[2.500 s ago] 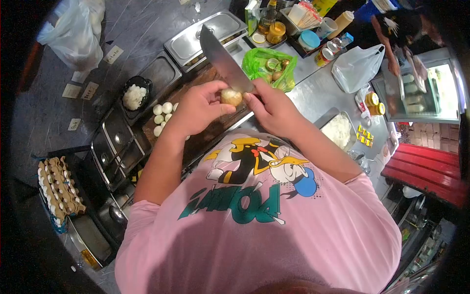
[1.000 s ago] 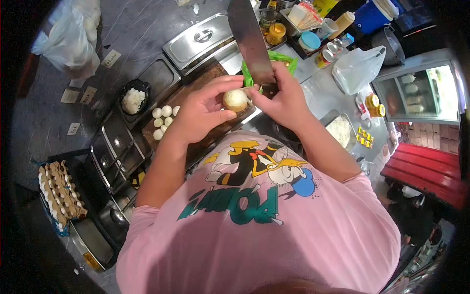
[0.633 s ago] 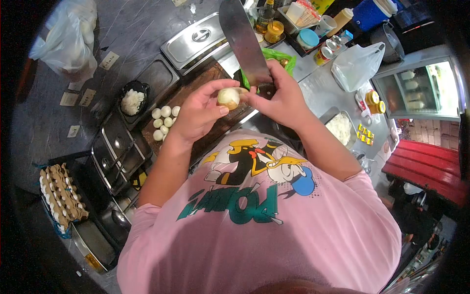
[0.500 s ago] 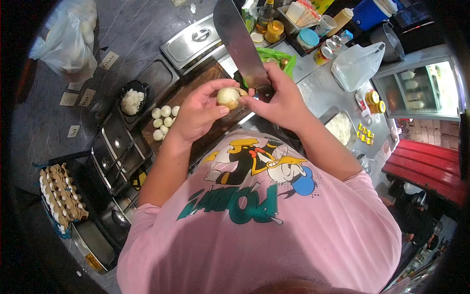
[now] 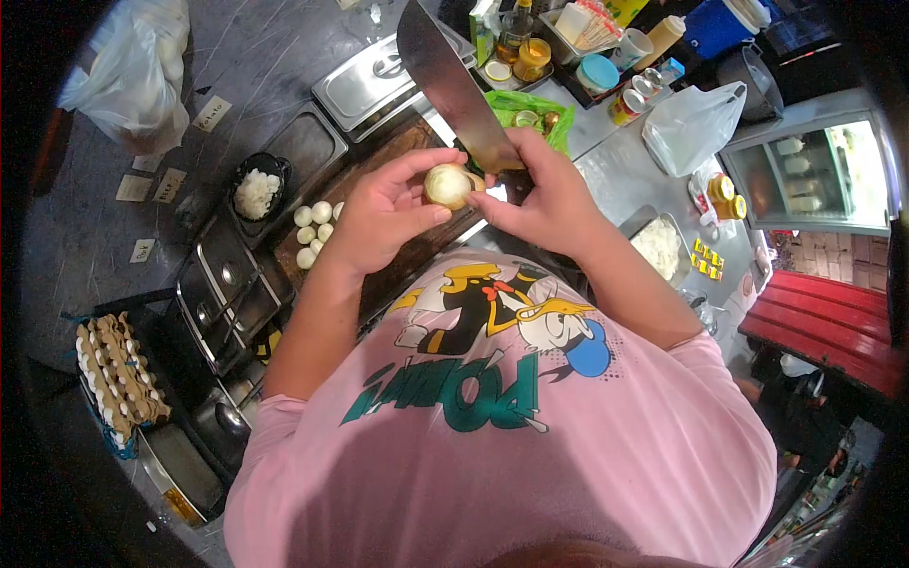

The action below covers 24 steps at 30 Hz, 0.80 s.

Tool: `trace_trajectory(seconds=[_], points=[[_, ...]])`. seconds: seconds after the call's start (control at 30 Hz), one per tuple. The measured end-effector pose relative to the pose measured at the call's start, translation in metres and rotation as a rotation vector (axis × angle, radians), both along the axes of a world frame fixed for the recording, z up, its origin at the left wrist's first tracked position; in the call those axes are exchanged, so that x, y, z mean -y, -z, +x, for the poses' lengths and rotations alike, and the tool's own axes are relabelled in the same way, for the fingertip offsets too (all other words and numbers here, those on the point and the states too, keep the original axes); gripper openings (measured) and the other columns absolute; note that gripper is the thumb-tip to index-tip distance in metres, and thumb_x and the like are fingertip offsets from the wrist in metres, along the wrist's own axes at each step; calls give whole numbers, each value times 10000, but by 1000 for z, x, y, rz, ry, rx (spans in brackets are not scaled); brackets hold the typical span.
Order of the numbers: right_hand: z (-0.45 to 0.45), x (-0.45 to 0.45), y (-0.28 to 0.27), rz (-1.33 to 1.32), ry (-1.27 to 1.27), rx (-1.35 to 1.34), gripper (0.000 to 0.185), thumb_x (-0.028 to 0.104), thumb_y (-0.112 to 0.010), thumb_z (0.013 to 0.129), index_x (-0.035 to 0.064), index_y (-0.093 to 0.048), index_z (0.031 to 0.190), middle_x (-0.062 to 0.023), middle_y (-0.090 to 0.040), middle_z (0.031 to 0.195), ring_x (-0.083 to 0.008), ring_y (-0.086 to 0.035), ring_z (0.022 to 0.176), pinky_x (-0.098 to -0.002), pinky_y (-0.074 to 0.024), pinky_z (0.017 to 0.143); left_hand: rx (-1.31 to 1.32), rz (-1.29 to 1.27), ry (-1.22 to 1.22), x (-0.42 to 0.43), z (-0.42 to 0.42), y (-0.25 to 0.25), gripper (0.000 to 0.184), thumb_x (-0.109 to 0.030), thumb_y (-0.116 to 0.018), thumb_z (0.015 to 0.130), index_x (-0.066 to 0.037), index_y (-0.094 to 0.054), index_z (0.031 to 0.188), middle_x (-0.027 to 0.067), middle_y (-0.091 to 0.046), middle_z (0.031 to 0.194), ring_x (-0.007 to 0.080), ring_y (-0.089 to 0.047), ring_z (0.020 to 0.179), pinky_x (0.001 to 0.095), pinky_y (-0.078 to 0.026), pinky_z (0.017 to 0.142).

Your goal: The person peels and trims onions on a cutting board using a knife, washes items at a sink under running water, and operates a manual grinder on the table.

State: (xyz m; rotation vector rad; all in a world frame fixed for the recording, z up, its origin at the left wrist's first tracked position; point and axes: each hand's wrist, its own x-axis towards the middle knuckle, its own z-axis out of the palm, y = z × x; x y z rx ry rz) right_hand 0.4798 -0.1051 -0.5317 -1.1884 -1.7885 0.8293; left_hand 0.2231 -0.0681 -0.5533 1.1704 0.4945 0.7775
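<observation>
My left hand (image 5: 393, 204) curls its fingers around a pale, partly peeled onion (image 5: 446, 184), with a strip of brownish skin at its right side. My right hand (image 5: 540, 194) grips a large wide-bladed knife (image 5: 454, 85), its blade pointing up and to the left. The right thumb touches the edge of the onion, by the loose skin. Below the hands lies a brown cutting board (image 5: 365, 180). Several peeled white onions (image 5: 313, 234) rest together on its left part. The knife's handle is mostly hidden in my right hand.
A black bowl of chopped white food (image 5: 256, 194) sits left of the board, beside metal pans and a steel lid (image 5: 365, 80). A green bag (image 5: 540, 109) lies behind the knife. Farther right are a tray of white shreds (image 5: 656, 248) and a plastic bag (image 5: 696, 128). Egg trays (image 5: 118, 379) stand lower left.
The onion has turned in my left hand, showing more of its pale side. The knife blade has tilted farther left, and its tip has shifted left.
</observation>
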Motion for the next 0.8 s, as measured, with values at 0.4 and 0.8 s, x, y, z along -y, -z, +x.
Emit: trace_trajectory(seconds=[0.4, 0.8], points=[[8, 1, 5, -68, -7, -19, 582, 150, -921, 883, 34, -610, 1361, -50, -764, 1090, -117, -714, 970, -285, -554, 885, 37, -2, 28, -1, 1, 1, 631, 34, -750, 961, 12, -554, 1561, 109, -641, 1477, 202, -636, 1357, 374, -487, 1184], [-1, -8, 5, -83, 133, 7, 707, 177, -930, 874, 32, -540, 1446, -83, -754, 1224, -152, -723, 1102, -329, -573, 953, 70, 29, 8, -6, 0, 16, 631, 33, -756, 939, 30, -577, 1544, 91, -573, 1453, 210, -597, 1350, 364, -474, 1170]])
